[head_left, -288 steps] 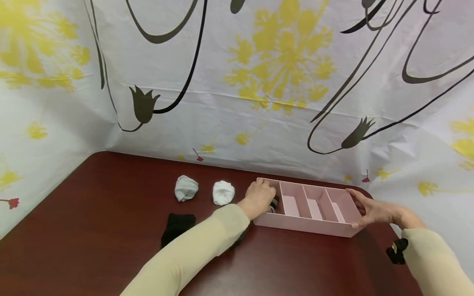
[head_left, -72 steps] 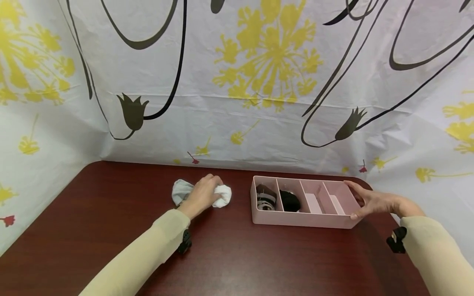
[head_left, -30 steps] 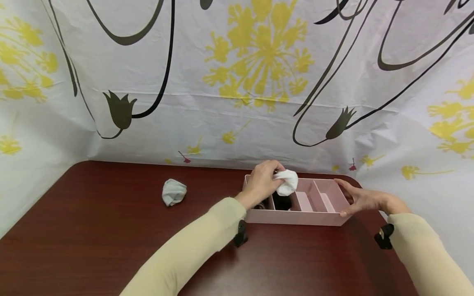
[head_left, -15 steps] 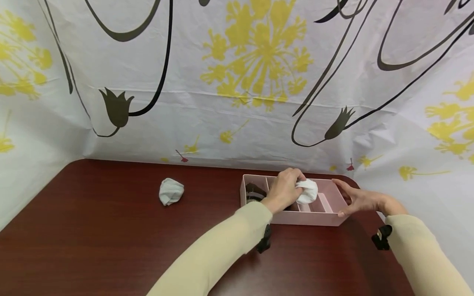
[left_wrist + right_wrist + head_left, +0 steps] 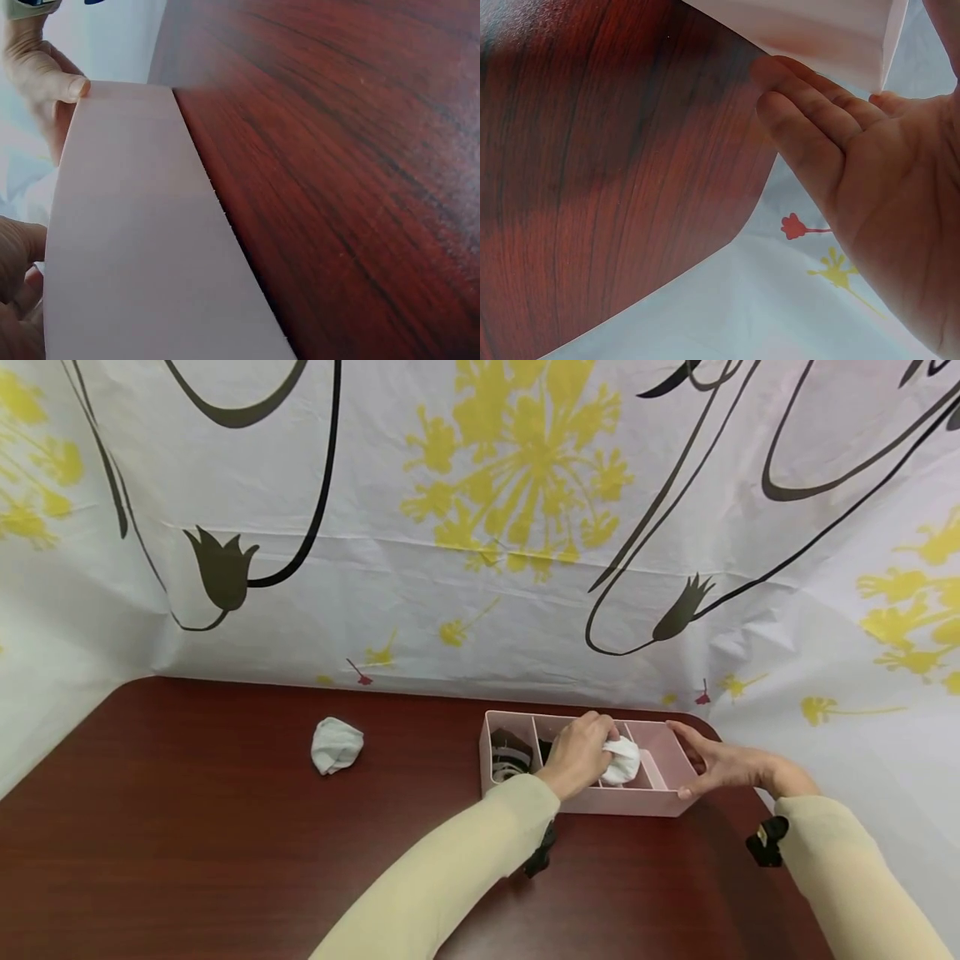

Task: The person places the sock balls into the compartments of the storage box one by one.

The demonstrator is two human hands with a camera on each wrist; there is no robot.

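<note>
My left hand (image 5: 579,753) pinches a balled white sock (image 5: 622,763), which sits low in the third compartment from the left of a pink divided box (image 5: 622,802). In the left wrist view, that box's long wall hides most of the sock. At the box's right end, my right hand (image 5: 723,768) holds it, thumb at the front corner and a finger at the back corner. The right wrist view shows other fingers (image 5: 802,139) extended against the end wall. Dark striped socks (image 5: 510,757) fill the leftmost compartment. A black sock (image 5: 545,749) beside them is mostly behind my left hand.
A pale grey balled sock (image 5: 337,746) lies on the dark red wooden table (image 5: 225,827), left of the box. Behind the table hangs a white flower-printed sheet (image 5: 420,593). The rightmost compartment (image 5: 663,752) shows only bare pink walls.
The striped and black socks went into the box earlier. My left hand picked up the white sock, carried it right, and lowered it into the third compartment. The right hand stays at the box's end.
</note>
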